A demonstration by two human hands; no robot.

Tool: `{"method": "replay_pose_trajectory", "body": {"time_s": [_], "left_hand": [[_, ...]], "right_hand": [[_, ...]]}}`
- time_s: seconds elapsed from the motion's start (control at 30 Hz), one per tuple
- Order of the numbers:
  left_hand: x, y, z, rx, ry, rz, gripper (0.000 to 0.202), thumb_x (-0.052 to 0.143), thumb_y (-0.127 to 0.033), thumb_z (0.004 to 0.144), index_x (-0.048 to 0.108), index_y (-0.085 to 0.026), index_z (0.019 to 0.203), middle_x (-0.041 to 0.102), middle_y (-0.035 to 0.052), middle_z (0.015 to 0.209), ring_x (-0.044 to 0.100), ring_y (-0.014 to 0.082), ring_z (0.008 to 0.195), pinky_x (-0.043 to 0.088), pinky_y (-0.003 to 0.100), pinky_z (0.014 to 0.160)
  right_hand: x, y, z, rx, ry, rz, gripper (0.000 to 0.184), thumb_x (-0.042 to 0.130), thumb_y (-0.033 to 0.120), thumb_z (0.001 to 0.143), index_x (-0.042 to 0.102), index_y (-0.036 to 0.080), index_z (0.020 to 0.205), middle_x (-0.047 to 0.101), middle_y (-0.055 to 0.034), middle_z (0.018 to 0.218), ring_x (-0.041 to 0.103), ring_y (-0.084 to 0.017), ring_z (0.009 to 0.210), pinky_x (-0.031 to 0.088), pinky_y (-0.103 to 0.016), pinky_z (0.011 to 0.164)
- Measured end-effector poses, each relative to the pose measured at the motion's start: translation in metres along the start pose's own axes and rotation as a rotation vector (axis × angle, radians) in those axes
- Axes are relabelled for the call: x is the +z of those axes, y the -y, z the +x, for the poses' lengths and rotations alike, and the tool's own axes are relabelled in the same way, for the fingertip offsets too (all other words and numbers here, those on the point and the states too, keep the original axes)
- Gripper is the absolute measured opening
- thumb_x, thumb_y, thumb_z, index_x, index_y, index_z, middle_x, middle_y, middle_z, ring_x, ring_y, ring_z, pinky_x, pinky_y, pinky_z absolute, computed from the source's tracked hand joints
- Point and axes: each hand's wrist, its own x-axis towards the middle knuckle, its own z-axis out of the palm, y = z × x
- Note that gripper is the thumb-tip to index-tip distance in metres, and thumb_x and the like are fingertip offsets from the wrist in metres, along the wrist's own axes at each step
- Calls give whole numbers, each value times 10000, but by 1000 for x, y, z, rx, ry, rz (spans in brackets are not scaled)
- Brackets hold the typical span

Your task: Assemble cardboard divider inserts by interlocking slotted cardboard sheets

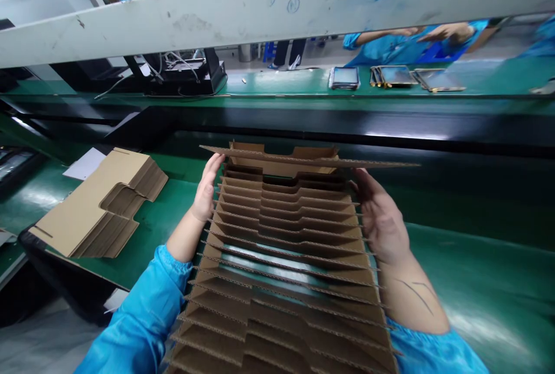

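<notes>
left hand (pixel 205 192) and right hand (pixel 385 223) hold a cardboard panel (pixel 310 161) — dividers (pixel 277 317) below, cardboard stack (pixel 93 195) left.

two hands (pixel 384 223) flank a cardboard divider grid (pixel 281 228).

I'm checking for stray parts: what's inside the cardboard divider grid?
Through the middle slots of the divider grid, a green work surface shows underneath, with no parts visible. The dividers hide the bottoms of the nearest and farthest slots.

Green worktop (pixel 472 270): a slotted cardboard divider grid (pixel 229 228) is supported between the left fingers (pixel 211 170) and right fingers (pixel 368 186); left of the left fingers, a stack of notched cardboard sheets (pixel 93 197) is laid.
</notes>
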Motion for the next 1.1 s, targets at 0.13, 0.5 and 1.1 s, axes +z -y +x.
{"method": "replay_pose_trajectory", "body": {"time_s": [0.13, 0.5, 1.1], "left_hand": [[-1, -6, 2, -40, 60, 36, 801, 271, -788, 1139, 559, -323, 1725, 484, 82, 1824, 379, 363, 1737, 289, 563, 1460], [11, 1, 3, -358, -180, -167, 714, 456, -809, 1099, 737, -236, 1419, 766, 158, 1467, 724, 347, 1381, 572, 549, 1235], [17, 29, 14, -673, -205, -163, 452, 943, -525, 747, 842, -192, 1036, 853, 94, 1060, 795, 299, 984, 667, 464, 958]], "right_hand": [[-2, 0, 2, 8, 45, 2, 762, 567, 825, 1088, 587, 384, 1710, 464, -53, 1797, 388, -298, 1707, 277, -474, 1449], [-7, -12, 7, 261, -10, 7, 868, 551, 910, 1039, 613, 282, 1634, 589, -131, 1688, 554, -303, 1596, 422, -450, 1380], [0, -36, 9, 404, -236, -99, 744, 719, 874, 917, 804, 250, 1315, 788, -119, 1381, 762, -348, 1268, 622, -547, 1148]]}}
